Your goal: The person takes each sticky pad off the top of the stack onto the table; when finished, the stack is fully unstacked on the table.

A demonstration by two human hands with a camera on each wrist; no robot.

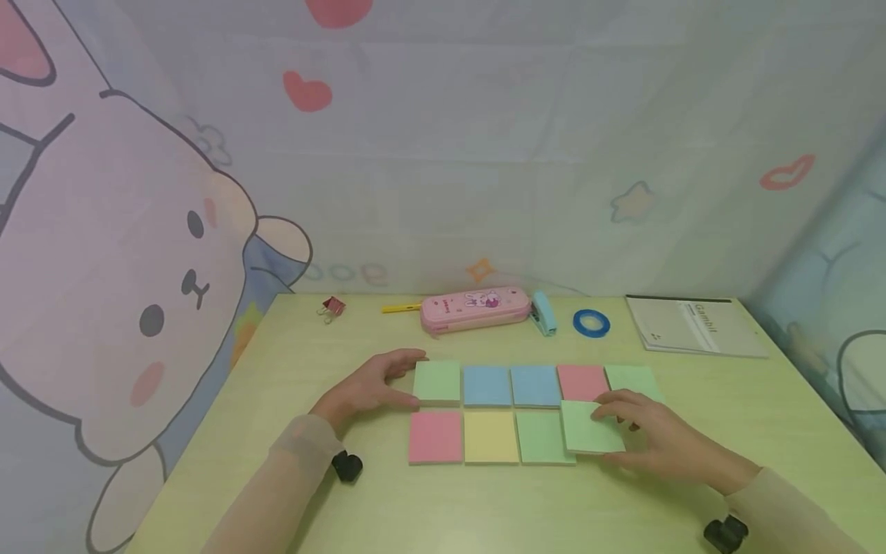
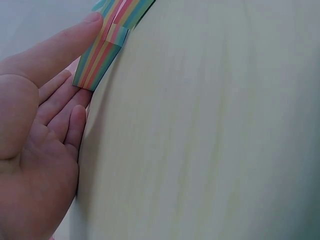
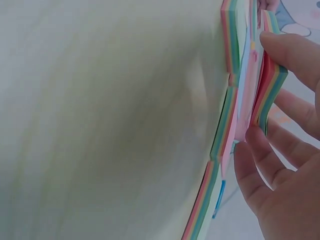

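Sticky note pads lie in two rows on the table. The back row has a green pad (image 1: 437,381), two blue pads (image 1: 487,385), a pink pad (image 1: 580,381) and a green pad at the right end. In front lie a pink pad (image 1: 434,437), a yellow pad (image 1: 491,437) and a green pad (image 1: 538,438). My left hand (image 1: 370,385) rests beside the back row's left green pad, thumb and fingers extended at its edge. My right hand (image 1: 667,438) pinches another green-topped pad (image 1: 588,429), tilted above the table, in the right wrist view showing striped edges (image 3: 274,82).
Along the back stand a binder clip (image 1: 333,308), a yellow pen (image 1: 401,308), a pink pencil case (image 1: 476,309), a light blue stapler (image 1: 544,313) and a roll of blue tape (image 1: 591,323). A notebook (image 1: 692,327) lies at the back right. A printed curtain hangs behind.
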